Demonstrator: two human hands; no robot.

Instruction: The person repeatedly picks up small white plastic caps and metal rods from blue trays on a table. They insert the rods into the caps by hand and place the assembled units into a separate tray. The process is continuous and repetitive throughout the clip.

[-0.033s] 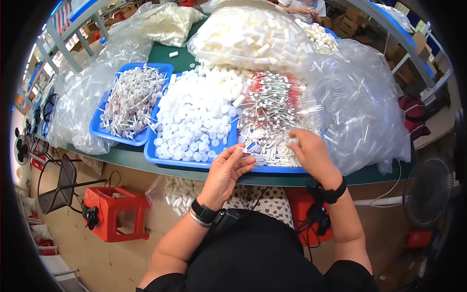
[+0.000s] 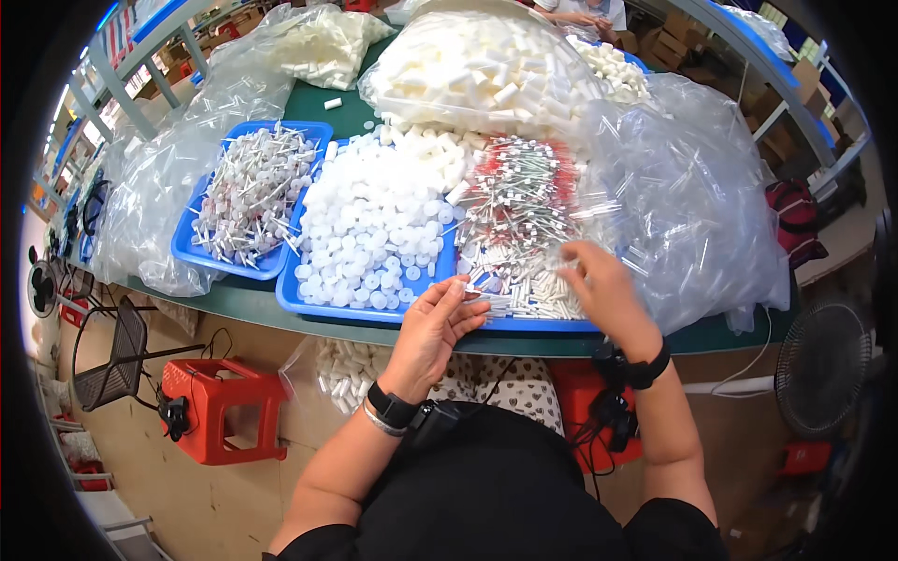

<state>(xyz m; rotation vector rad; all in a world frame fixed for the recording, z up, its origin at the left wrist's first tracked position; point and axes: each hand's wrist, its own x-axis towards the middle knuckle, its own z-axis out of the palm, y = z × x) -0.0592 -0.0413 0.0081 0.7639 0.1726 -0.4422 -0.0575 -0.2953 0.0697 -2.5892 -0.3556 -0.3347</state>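
My left hand (image 2: 433, 323) is at the front edge of a large blue tray (image 2: 290, 304). Its thumb and index finger pinch a small white piece, and thin whitish sticks (image 2: 498, 305) show beside the fingers. Over the tray's right part hovers my right hand (image 2: 606, 292), fingers bent and smeared by motion; whether anything is in them cannot be made out. Below it lie many short white tubes (image 2: 552, 299). Behind those is a heap of thin red and green stems with white ends (image 2: 524, 182). Translucent white discs (image 2: 374, 248) fill the tray's left part.
A smaller blue tray (image 2: 180, 245) of white-stemmed pieces stands at left. Plastic bags (image 2: 692, 206) crowd the right; a bag of white cylinders (image 2: 486, 70) sits behind. Red stools (image 2: 220, 407) and a fan (image 2: 823, 369) flank me. Another person (image 2: 589, 14) sits across the table.
My right hand has shifted slightly right, away from my left hand. The left hand stays in place with its pinch unchanged.
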